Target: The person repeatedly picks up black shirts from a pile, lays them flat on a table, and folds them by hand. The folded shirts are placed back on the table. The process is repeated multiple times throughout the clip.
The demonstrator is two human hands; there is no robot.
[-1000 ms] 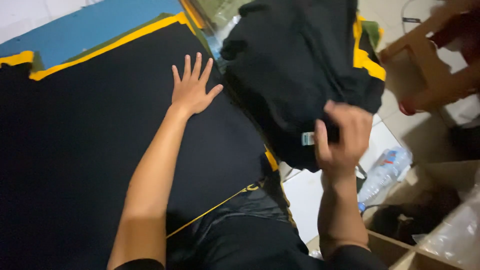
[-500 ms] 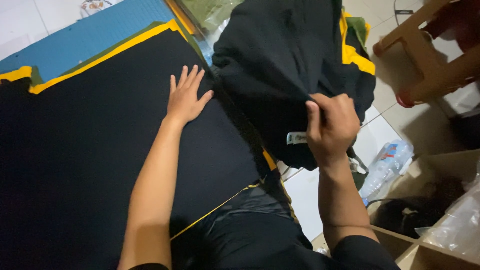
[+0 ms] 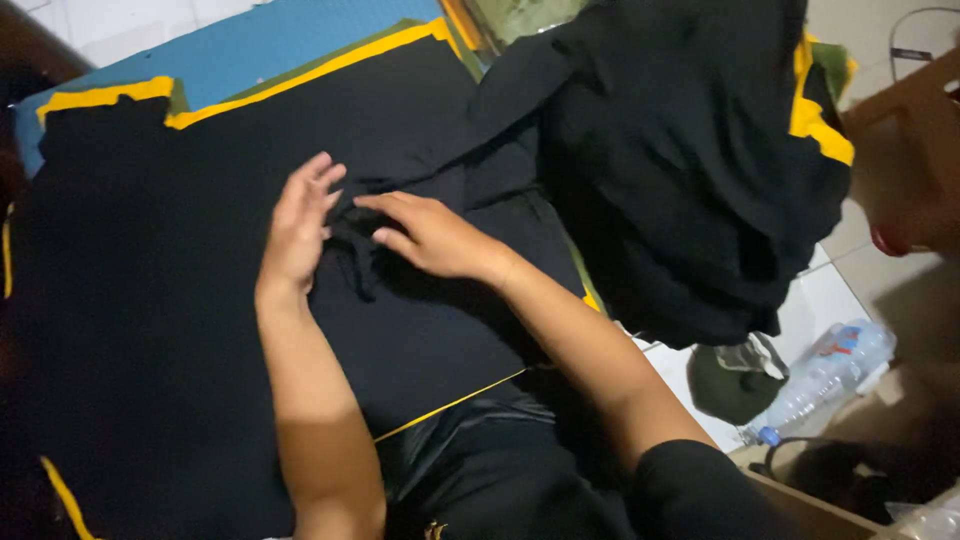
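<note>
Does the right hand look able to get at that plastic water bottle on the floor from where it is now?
Probably yes: the right hand rests on the black cloth, while the plastic water bottle lies uncovered on the right, beside the hanging black garment pile.

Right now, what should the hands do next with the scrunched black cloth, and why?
Probably spread it flat. Both the left hand and right hand touch a bunched strip of black cloth lying wrinkled on the flat black fabric sheet.

Black cloth piece (image 3: 400, 200), seemingly bunched, on black fabric (image 3: 150, 300)
</note>
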